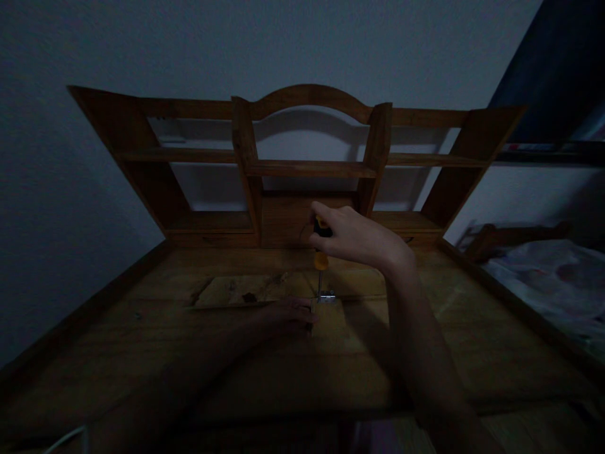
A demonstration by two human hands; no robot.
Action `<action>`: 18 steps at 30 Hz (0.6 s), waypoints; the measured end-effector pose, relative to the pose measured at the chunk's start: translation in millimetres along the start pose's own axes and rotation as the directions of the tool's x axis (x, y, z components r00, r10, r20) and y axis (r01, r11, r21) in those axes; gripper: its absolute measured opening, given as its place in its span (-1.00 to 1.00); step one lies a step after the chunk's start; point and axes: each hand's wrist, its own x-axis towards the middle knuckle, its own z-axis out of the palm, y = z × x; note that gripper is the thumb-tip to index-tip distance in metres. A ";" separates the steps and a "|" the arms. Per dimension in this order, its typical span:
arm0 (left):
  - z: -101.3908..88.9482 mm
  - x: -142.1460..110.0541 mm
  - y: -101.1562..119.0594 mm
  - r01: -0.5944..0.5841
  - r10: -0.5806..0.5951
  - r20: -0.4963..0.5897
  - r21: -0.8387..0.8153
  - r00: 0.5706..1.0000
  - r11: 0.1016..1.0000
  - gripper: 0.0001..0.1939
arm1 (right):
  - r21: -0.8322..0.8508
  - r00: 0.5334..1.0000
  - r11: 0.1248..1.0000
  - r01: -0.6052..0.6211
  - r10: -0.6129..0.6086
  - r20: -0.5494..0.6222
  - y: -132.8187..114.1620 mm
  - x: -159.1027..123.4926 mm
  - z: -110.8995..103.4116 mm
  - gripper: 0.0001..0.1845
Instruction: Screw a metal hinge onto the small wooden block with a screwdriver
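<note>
My right hand (347, 233) grips a screwdriver (321, 260) by its yellow and black handle. The screwdriver stands almost upright, its thin metal shaft pointing down at a small silver hinge (327, 295). That hinge lies across the seam between two pieces of wood. Close to its left, my left hand (293, 313) rests low, fingers bent against the edge of a small wooden board (328, 318). Dim light partly hides those fingers. To the left lies a pale wooden strip (241, 290) with a dark knot.
All this is on a wooden desktop (155, 340) with raised side edges. Along its back stands a wooden shelf unit (312, 169) with an arched top, against a pale wall (302, 44). At the right is a plastic-covered heap (548, 284).
</note>
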 end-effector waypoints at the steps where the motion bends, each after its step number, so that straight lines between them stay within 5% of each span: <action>1: -1.4 0.8 -1.4 -0.006 0.006 -0.004 0.003 1.000 1.000 -0.70 | -0.018 1.000 1.000 0.000 0.000 0.001 -0.1 -0.1 -0.4 -0.77; 18: -1.5 -0.9 -0.5 -0.001 0.001 -0.016 0.013 1.000 1.000 -0.68 | -0.042 1.000 0.999 -0.003 0.003 0.000 -1.4 1.0 0.0 -0.73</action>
